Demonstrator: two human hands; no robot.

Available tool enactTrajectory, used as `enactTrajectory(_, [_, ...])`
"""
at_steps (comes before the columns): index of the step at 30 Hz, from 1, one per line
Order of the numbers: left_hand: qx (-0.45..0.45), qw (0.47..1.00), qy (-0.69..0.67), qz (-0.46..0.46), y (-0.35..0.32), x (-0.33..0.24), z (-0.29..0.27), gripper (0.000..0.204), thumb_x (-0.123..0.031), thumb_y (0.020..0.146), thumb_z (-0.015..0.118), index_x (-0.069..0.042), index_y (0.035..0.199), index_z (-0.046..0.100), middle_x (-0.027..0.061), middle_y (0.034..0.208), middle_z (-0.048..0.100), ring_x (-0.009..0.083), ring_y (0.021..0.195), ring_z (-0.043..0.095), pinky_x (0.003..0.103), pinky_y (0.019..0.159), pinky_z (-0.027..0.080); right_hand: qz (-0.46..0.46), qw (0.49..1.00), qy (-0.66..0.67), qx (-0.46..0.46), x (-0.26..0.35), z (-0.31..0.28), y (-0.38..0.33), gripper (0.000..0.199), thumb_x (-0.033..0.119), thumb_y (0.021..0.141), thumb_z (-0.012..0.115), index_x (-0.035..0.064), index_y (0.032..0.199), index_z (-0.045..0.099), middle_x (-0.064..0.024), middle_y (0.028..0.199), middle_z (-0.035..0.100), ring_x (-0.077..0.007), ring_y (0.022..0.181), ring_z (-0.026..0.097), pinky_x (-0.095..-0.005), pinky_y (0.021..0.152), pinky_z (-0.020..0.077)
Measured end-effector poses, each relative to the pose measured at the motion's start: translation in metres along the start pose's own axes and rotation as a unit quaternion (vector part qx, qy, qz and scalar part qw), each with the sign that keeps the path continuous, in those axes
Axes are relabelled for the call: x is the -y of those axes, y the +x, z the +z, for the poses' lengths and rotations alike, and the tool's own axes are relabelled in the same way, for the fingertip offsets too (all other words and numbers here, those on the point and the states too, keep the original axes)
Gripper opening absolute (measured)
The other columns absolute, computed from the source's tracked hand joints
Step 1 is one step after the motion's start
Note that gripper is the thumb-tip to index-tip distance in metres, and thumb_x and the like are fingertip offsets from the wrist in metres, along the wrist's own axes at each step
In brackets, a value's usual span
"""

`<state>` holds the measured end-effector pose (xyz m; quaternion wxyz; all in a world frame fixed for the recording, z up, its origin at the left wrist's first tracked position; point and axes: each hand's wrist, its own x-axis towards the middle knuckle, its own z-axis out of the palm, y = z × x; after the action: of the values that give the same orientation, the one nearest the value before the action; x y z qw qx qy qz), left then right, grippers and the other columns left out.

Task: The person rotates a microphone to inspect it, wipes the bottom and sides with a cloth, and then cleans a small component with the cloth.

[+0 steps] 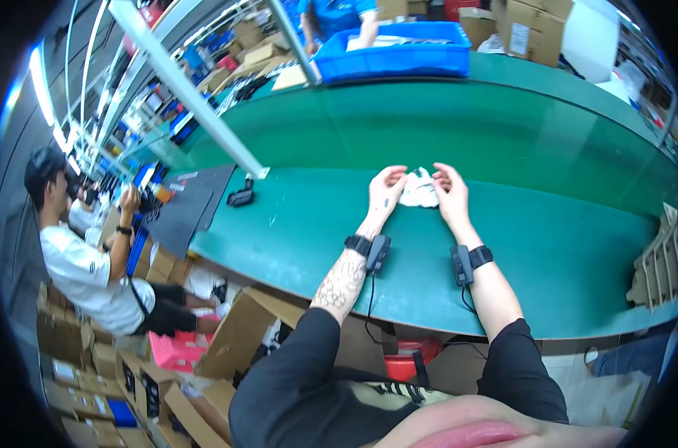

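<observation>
A small white crumpled piece (419, 196) with dark patches at its top lies on the green tabletop, between my hands. I cannot make out whether it is cloth or plastic. My left hand (386, 193) has its fingers curled at the piece's left edge. On the other side, my right hand (452, 196) bends its fingers over the right edge. The fingertips of both hands meet the piece near its top. Each wrist carries a black strapped device, the left one (377, 255) and the right one (462, 265), with cables hanging down.
A blue bin (391, 56) stands on the raised back shelf, with a person in blue behind it. At left are a small black object (241, 196), a dark mat (193, 201) and a person in white. Cardboard dividers (656, 261) stand at right; open cartons (242, 332) sit below left.
</observation>
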<state>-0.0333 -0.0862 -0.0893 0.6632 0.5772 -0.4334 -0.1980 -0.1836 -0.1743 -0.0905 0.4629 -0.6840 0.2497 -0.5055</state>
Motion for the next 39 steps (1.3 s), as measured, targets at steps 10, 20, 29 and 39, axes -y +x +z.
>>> enactTrajectory(10, [-0.005, 1.000, 0.000, -0.008, -0.004, -0.003, 0.004, 0.022, -0.005, 0.083, 0.064, -0.001, 0.105, 0.065, 0.0036, 0.083, 0.068, 0.0061, 0.070, 0.059, 0.022, 0.065, 0.049, -0.043, 0.992, -0.120, 0.011, 0.017, -0.008, -0.011, 0.032, -0.004, 0.082, 0.057, 0.0048, 0.113, 0.059, -0.0064, 0.088, 0.058, -0.0125, 0.073, 0.057, -0.0244, 0.066, 0.0480])
enactTrajectory(20, [-0.035, 0.999, 0.002, 0.028, -0.003, -0.001, 0.014, 0.021, -0.012, 0.079, 0.067, -0.007, 0.100, 0.067, 0.0049, 0.081, 0.068, 0.0125, 0.071, 0.064, 0.027, 0.066, 0.051, -0.045, 0.975, -0.201, -0.080, -0.012, -0.021, -0.006, 0.026, 0.002, 0.088, 0.056, 0.0038, 0.113, 0.058, -0.0036, 0.085, 0.059, -0.0104, 0.075, 0.056, -0.0238, 0.070, 0.0478])
enactTrajectory(29, [-0.028, 0.999, -0.005, -0.015, 0.011, -0.003, 0.014, 0.024, -0.014, 0.078, 0.065, -0.008, 0.101, 0.068, 0.0059, 0.081, 0.069, 0.0151, 0.075, 0.066, 0.030, 0.069, 0.052, 0.028, 0.986, -0.142, -0.084, -0.014, -0.025, 0.007, 0.024, 0.006, 0.090, 0.053, 0.0014, 0.114, 0.057, -0.0019, 0.086, 0.060, -0.0092, 0.078, 0.056, -0.0238, 0.074, 0.0469])
enactTrajectory(39, [0.018, 0.999, 0.047, -0.016, -0.009, 0.000, 0.005, 0.031, -0.013, 0.078, 0.067, -0.005, 0.108, 0.065, 0.0033, 0.079, 0.067, 0.0117, 0.070, 0.061, 0.026, 0.068, 0.050, 0.031, 0.995, -0.090, -0.030, -0.001, -0.016, -0.009, 0.021, 0.007, 0.086, 0.057, 0.0022, 0.106, 0.063, -0.0038, 0.088, 0.062, -0.0110, 0.080, 0.059, -0.0246, 0.075, 0.0480])
